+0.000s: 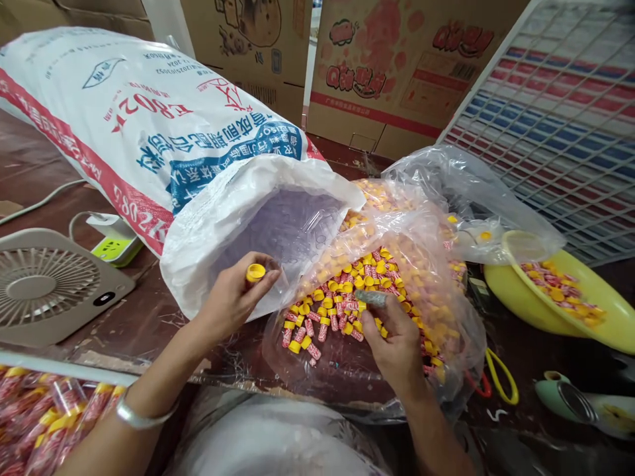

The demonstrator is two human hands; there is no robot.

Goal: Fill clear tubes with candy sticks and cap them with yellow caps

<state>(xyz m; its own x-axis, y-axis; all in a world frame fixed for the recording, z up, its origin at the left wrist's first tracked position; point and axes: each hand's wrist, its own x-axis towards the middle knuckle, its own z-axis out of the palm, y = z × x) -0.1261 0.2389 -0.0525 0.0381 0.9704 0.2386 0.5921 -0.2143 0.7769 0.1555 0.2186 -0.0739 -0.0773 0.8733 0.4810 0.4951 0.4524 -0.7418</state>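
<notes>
My left hand (243, 287) is closed, its fingers curled round a round yellow cap (256, 272) in front of the mouth of a large white woven sack (198, 244). Whether a tube is attached to the cap is hidden by the fingers. My right hand (394, 330), with grey tape wrapped on the index finger, is over a heap of small red-and-white tubes with yellow caps (342, 301). Its thumb and index finger appear to pinch one small yellow-capped tube (362, 305). The heap spills from a clear plastic bag (446, 324) onto the brown table. Clear plastic pieces (322, 228) lie inside the sack.
On the left are a fan (40, 287) and a power socket (116, 248); filled yellow-capped tubes (54, 416) lie below. A yellow bowl (510, 307), yellow-handled scissors (503, 377) and a green-and-white object (570, 396) are at right. Cartons (391, 125) and a white rack (560, 112) stand behind.
</notes>
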